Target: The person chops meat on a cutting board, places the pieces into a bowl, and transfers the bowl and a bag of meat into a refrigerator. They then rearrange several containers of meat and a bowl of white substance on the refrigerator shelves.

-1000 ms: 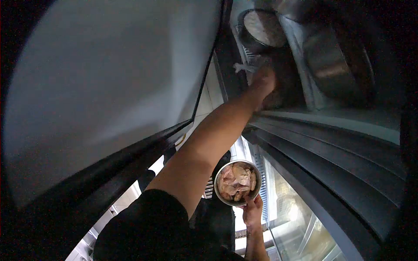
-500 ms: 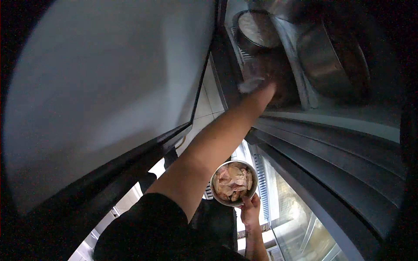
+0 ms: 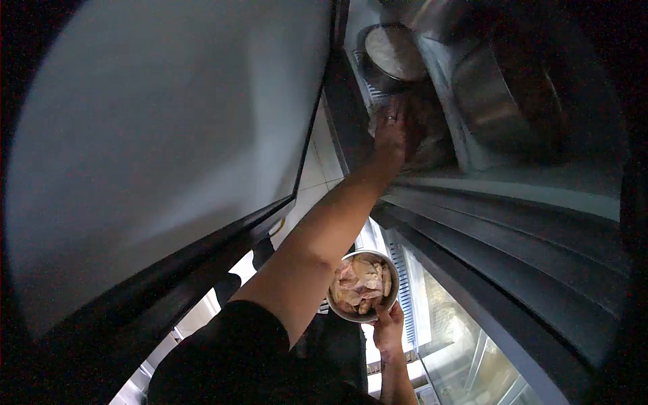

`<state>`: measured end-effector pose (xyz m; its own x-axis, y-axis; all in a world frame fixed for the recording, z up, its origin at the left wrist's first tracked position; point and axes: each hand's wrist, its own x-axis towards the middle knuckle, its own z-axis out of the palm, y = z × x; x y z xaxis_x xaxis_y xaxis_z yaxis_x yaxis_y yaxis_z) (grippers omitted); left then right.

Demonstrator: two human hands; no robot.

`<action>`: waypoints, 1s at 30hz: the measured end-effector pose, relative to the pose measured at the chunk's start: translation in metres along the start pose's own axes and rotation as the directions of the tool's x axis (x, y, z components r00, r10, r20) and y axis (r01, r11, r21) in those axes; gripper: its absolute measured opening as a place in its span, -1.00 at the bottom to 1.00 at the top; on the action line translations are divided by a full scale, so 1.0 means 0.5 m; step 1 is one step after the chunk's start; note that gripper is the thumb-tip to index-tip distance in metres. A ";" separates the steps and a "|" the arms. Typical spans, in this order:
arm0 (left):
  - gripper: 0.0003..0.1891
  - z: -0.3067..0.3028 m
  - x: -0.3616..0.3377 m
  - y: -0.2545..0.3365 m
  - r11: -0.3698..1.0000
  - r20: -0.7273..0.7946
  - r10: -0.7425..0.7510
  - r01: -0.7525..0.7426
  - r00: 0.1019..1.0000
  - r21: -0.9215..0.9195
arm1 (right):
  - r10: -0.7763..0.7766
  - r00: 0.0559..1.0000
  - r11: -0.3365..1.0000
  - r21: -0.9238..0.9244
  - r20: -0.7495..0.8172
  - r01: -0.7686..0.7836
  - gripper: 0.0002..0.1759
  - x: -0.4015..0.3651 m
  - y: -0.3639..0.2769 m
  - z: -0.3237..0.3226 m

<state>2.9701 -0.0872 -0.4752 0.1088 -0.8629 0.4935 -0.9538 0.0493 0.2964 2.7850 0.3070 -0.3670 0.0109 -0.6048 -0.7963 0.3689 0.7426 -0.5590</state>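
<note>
My left arm stretches up into a dim fridge compartment, and the left hand (image 3: 390, 131) lies over a dark, plastic-wrapped bundle (image 3: 425, 138) with its fingers extended. Shadow blurs what those fingertips touch. Just beyond them stands a round container (image 3: 395, 52) with a pale top. Lower down, my right hand (image 3: 388, 327) grips the rim of a round metal bowl (image 3: 347, 314), thumb over the edge. Pale raw meat pieces (image 3: 361, 280), looking like chicken, fill the bowl, which is held upright below the left forearm.
A large metal pot (image 3: 482, 94) sits on the right inside the compartment. The fridge door (image 3: 155, 135) stands wide on the left. A dark ribbed frame edge (image 3: 499, 236) crosses the right side. Below it is a lit, glass-fronted section (image 3: 459, 337). Floor tiles (image 3: 314, 169) show through the gap.
My left hand has moved slightly left and down over the wrapped bundle, its fingers now extended. The pale plastic beside it has shifted. My right hand and the bowl are nearly still.
</note>
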 end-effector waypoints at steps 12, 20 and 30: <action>-0.67 -0.590 -0.057 0.061 0.642 0.335 -0.060 0.293 0.940 -0.709 | -0.145 0.986 0.984 0.119 0.088 0.134 -0.66 -0.021 -0.081 0.130; -0.65 -0.863 -0.354 0.053 0.708 0.372 -0.118 0.340 0.921 -0.619 | -0.283 0.959 0.904 0.327 -0.022 0.275 -0.62 0.057 -0.126 0.313; -0.55 -0.957 -0.506 -0.012 0.648 0.501 -0.427 0.641 0.753 -0.411 | -0.391 0.867 0.589 0.640 -0.309 0.494 -0.59 0.218 -0.306 0.501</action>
<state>3.0824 0.3714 -0.2108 0.3492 -0.9226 -0.1643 -0.4336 -0.3145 0.8444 2.9626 0.0553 -0.3100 -0.4224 -0.7259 -0.5429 0.8172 -0.0458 -0.5745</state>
